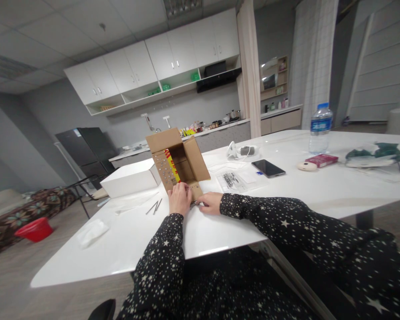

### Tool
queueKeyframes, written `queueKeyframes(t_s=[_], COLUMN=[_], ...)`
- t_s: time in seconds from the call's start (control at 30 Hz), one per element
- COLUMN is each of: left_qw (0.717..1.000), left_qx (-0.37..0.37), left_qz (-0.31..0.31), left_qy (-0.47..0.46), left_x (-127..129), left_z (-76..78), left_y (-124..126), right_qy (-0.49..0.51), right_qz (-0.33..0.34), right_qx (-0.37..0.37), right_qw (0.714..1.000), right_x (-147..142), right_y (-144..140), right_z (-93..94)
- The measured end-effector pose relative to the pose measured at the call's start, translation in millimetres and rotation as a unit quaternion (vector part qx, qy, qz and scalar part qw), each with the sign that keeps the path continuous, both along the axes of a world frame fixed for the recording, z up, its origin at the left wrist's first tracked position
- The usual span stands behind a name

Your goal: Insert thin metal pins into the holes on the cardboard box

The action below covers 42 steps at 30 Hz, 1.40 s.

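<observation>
Your left hand (179, 198) rests at the front of the open cardboard box (178, 162), fingers curled and laid against its lower flap. Your right hand (210, 203) lies flat on the desk (320, 186) just beside that flap, fingers pointing left toward something small and dark (194, 204) between your two hands. The view is too small there to tell whether either hand is pinching it or only touching it; it may be a few metal pieces.

The cardboard box stands near the front middle of the white desk, its flaps raised and a yellow and red panel showing inside. A row of small dots runs down its left flap.

Just left of the box sits a white box (130, 178), touching or nearly touching it. A pair of thin metal pieces (154, 206) lies on the desk near your left hand, and a crumpled clear bag (91, 231) lies further left near the desk edge.

To the right of the box lie a clear packet of small parts (232, 180), a dark phone (268, 168), a water bottle (320, 128) and a red booklet (321, 160), all well apart from your hands.
</observation>
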<state>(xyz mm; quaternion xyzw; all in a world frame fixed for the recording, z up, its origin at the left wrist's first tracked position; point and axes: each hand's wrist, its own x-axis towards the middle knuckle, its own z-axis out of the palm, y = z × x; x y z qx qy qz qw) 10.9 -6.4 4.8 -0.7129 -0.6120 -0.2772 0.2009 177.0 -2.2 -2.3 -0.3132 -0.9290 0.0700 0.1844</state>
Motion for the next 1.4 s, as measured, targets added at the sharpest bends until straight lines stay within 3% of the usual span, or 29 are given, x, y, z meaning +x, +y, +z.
queueKeyframes(t_s=[0.27,0.67,0.8,1.0,1.4], left_qw=[0.999,0.982,0.982,0.981,0.982], left_qx=[0.009,0.117,0.045,-0.049,-0.086], left_qz=[0.004,-0.029,-0.081,-0.161,-0.167], left_qy=[-0.039,-0.147,-0.165,-0.096,-0.029], left_x=[-2.0,-1.6,-1.9,-7.3,-9.6], left_z=[0.2,6.1,5.3,-5.3,-5.7], left_y=[2.9,0.6,-0.2,5.3,4.2], right_qy=[0.001,0.007,-0.001,0.000,0.001], right_qz=[0.001,0.001,0.005,0.021,0.032], right_qx=[-0.005,0.001,-0.005,-0.004,-0.004], right_qw=[1.000,1.000,1.000,1.000,0.999], right_x=[0.8,1.0,1.4,1.6,0.9], right_y=[-1.3,1.4,0.5,1.3,0.2], right_z=[1.7,-1.8,0.0,-0.1,2.0])
